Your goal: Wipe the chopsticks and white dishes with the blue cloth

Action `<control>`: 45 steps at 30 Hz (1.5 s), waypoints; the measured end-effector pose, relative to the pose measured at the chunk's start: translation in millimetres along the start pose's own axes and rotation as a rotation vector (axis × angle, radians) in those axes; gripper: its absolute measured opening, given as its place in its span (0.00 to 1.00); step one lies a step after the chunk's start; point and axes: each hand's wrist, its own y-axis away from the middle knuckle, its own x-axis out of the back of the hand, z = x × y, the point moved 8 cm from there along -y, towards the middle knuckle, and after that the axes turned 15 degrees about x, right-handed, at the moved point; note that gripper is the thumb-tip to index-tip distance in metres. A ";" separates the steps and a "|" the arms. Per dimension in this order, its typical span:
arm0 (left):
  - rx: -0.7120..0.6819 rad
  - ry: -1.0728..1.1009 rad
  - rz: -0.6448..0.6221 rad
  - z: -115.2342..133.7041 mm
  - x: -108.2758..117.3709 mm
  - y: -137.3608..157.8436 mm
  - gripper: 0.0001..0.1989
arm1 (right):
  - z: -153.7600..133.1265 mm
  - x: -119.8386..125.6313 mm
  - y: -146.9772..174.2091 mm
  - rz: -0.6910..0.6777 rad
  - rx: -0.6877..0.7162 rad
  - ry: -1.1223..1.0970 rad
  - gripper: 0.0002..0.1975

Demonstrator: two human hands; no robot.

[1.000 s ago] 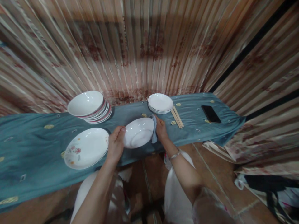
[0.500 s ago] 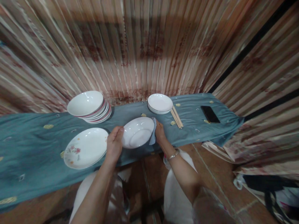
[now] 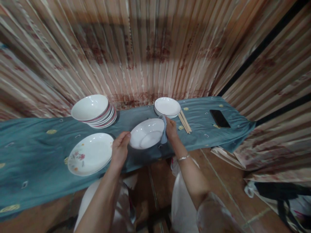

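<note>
Between my two hands a white dish (image 3: 143, 132) is held tilted above the cloth-covered table, a round ring showing on the face towards me. My left hand (image 3: 121, 147) grips its left rim, thumb on the near face. At the right rim, my right hand (image 3: 171, 129) is closed on a light blue cloth (image 3: 164, 132) pressed against the dish. A large white plate with printed flowers (image 3: 93, 153) lies just left of my left hand. Beyond my right hand stand stacked small white plates (image 3: 167, 106) with dark rims.
A stack of white bowls (image 3: 89, 108) with red rims stands at the back left of the blue-green tablecloth (image 3: 36, 152). Several wooden chopsticks (image 3: 185, 122) lie beside the small plates, and a black phone (image 3: 220, 118) lies farther right. A pleated curtain (image 3: 145, 48) hangs behind.
The dish has moved slightly right and up, with its right side raised a little. My right hand and the cloth have moved up and right along with its rim.
</note>
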 end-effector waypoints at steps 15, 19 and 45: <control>-0.017 -0.035 -0.141 21.4 -33.7 18.7 0.18 | -86.8 -6.3 -8.4 -0.302 0.403 0.382 0.25; -0.003 -0.041 -0.146 25.0 -43.5 21.9 0.17 | -90.0 -24.8 0.9 -0.419 0.439 0.449 0.25; 0.085 0.142 -0.114 -4.5 -39.6 4.1 0.13 | -88.3 -91.6 39.2 -0.616 0.848 0.917 0.17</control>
